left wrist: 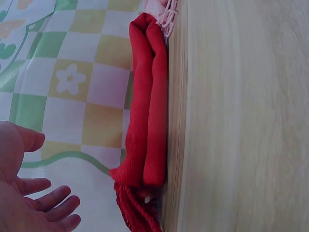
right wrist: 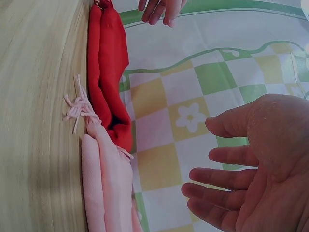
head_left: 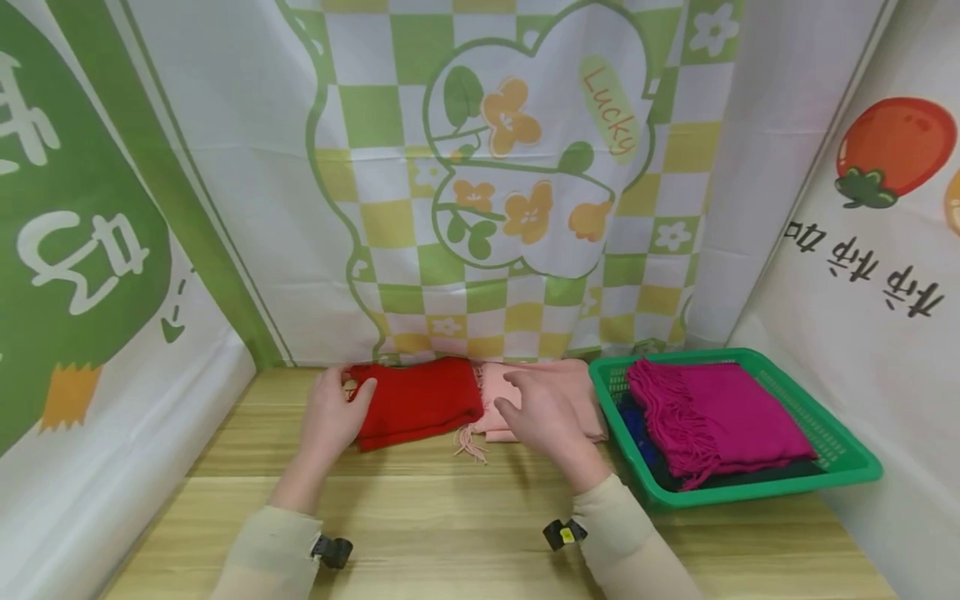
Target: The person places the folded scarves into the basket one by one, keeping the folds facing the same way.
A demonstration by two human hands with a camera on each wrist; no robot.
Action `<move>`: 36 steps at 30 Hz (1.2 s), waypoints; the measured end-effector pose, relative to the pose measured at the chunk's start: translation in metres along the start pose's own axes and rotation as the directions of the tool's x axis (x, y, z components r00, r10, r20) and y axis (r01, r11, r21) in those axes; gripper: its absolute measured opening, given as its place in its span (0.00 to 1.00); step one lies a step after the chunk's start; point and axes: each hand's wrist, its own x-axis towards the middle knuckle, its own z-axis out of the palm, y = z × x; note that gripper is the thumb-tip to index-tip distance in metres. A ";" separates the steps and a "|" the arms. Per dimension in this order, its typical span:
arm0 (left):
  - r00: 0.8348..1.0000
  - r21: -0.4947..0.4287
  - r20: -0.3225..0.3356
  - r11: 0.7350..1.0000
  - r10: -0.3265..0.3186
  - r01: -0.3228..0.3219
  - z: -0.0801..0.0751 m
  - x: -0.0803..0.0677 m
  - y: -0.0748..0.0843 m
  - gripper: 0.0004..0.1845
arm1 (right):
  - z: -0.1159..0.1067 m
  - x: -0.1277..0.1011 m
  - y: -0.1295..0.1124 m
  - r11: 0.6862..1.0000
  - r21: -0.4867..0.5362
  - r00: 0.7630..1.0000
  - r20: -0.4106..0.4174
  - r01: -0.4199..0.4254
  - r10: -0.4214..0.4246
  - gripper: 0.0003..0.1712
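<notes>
A folded red scarf (head_left: 420,402) lies on the wooden table, its fringe (left wrist: 133,208) at the left end. Beside it on the right is a folded pale pink scarf (head_left: 558,392), with a tuft of fringe (right wrist: 79,107) sticking out toward the front. My left hand (head_left: 334,410) hovers over the red scarf's left end, fingers spread and relaxed. Above the pink scarf is my right hand (head_left: 546,417), its fingers loosely extended. Both wrist views show bare palms holding nothing, apart from the scarves.
To the right stands a green plastic basket (head_left: 855,467) with a folded magenta fringed scarf (head_left: 742,412) and dark blue cloth (head_left: 641,433) inside. A checkered printed curtain (head_left: 480,317) hangs behind the table (head_left: 435,533). White printed panels close off both sides.
</notes>
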 end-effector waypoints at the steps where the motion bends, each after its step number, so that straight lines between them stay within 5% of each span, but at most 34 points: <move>1: 1.000 0.000 -0.004 1.000 0.001 -0.001 -0.001 0.000 -0.001 0.31 | 0.001 0.001 0.000 1.000 0.008 1.000 0.004 -0.001 0.001 0.27; 11: 0.996 0.013 0.068 0.998 -0.056 0.055 -0.006 0.000 -0.010 0.36 | 0.014 0.012 -0.003 0.993 0.108 0.997 0.076 -0.043 0.035 0.29; 21: 0.974 0.025 0.151 0.986 -0.169 0.168 -0.010 0.003 -0.023 0.43 | 0.033 0.023 0.000 0.978 0.197 0.991 0.126 -0.065 0.041 0.31; 36: 0.960 0.090 0.193 0.978 -0.202 0.188 -0.005 0.005 -0.041 0.43 | 0.050 0.036 0.001 0.966 0.242 0.981 0.189 -0.090 0.044 0.34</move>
